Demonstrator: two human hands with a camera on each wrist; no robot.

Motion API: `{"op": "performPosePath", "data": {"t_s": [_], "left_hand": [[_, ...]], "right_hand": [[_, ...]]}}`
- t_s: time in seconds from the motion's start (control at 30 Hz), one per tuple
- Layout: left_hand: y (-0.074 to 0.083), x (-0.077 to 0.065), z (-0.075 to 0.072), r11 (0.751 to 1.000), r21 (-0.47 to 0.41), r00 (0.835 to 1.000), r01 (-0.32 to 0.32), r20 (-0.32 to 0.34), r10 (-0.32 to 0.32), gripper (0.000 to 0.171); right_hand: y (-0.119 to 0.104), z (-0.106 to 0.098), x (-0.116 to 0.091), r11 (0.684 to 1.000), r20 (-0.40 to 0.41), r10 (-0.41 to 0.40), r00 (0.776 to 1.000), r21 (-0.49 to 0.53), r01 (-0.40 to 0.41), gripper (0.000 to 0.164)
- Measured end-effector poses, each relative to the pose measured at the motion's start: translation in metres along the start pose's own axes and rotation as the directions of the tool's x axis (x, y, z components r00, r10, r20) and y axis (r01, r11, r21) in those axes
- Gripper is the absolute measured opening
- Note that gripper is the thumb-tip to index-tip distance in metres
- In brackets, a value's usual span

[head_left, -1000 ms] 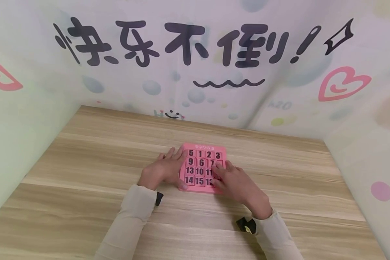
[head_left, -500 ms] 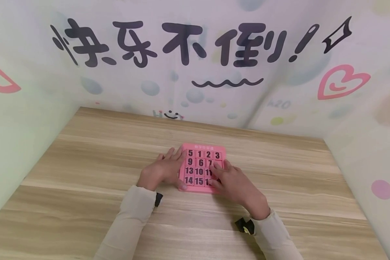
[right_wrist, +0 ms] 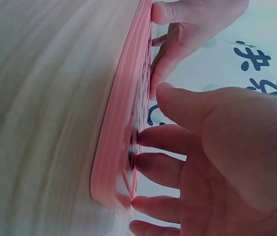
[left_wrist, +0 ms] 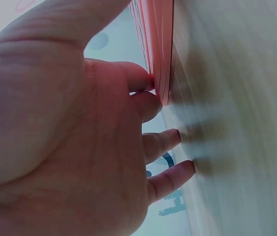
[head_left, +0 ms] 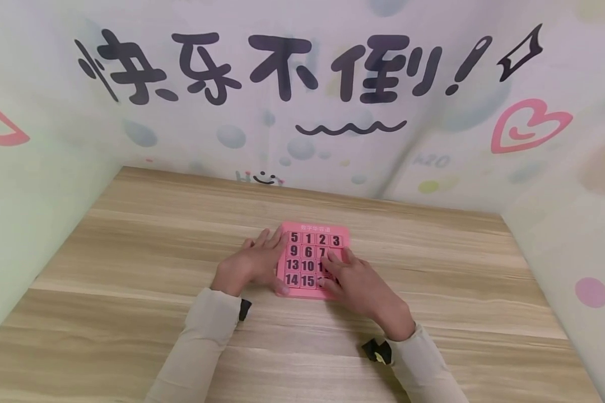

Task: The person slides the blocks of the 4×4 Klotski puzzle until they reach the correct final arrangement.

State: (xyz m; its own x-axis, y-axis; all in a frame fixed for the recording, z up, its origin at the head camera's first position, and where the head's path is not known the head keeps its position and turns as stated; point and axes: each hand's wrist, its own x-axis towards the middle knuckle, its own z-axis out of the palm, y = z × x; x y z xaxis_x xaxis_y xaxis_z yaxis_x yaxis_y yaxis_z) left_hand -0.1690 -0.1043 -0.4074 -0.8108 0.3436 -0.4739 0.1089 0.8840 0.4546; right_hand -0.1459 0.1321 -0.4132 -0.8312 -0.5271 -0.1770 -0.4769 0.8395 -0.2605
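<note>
A pink number sliding puzzle (head_left: 302, 266) lies flat on the table, with black numbers on its square tiles. My left hand (head_left: 252, 263) steadies its left edge, fingers at the upper side and thumb on the lower left corner. In the left wrist view, two fingertips touch the puzzle's side while the other fingers are spread beside it. My right hand (head_left: 365, 288) reaches over the right columns, its fingertips touching tiles near 7 and the lower right. Those fingers are extended in the right wrist view and cover some numbers. A gap shows right of the 7.
The wood-grain table (head_left: 131, 268) extends around the puzzle. A white printed backdrop (head_left: 232, 134) with large black characters rises behind it, with walls at both sides. Dark bands or straps (head_left: 378, 351) hang at the wrists below the light sleeves.
My right fingers have moved slightly left across the puzzle. The 7 tile has slid left and the 6 a little, showing the gap at the row's right end. My left hand stays put.
</note>
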Motion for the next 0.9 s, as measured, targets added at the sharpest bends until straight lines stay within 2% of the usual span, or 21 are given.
{"op": "performPosePath", "data": {"t_s": [0.9], "left_hand": [[0.0001, -0.0013, -0.0005, 1.000, 0.011, 1.000, -0.007, 0.002, 0.007, 0.119]], "right_hand": [[0.0028, -0.0008, 0.0002, 1.000, 0.011, -0.015, 1.000, -0.011, 0.015, 0.054]]}}
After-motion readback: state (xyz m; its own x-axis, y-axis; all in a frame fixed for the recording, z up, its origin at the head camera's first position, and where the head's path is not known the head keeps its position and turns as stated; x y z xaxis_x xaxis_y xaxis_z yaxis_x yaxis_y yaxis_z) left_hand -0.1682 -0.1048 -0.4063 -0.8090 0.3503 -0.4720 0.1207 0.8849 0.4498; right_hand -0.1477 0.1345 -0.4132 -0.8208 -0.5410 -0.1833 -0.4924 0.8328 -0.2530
